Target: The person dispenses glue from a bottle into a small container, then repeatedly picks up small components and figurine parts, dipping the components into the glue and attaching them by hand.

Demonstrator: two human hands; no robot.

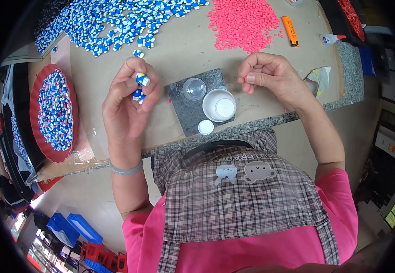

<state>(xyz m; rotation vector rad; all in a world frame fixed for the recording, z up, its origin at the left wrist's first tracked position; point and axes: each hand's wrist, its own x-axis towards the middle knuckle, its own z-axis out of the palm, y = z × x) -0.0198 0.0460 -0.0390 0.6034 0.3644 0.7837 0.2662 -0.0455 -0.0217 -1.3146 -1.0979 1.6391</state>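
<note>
My left hand (124, 102) is raised at the left, its thumb and fingertips closed on a small blue-and-white piece with a yellow spot (142, 79). More such pieces rest in the curled fingers below it. My right hand (277, 79) pinches a tiny red piece (245, 78) between thumb and forefinger, to the right of a dark stone slab (185, 113). On that slab stand a small clear dish (194, 89), a white bowl (210, 103) with a smaller white container inside, and a little round white dish (205, 127) at the near edge.
Blue-and-white pieces (120, 22) spread across the back left, with pink pieces (243, 22) to their right. A red scalloped tray (35, 113) full of small pieces stands left. An orange box cutter (290, 32) and a small glue bottle (329, 39) lie back right.
</note>
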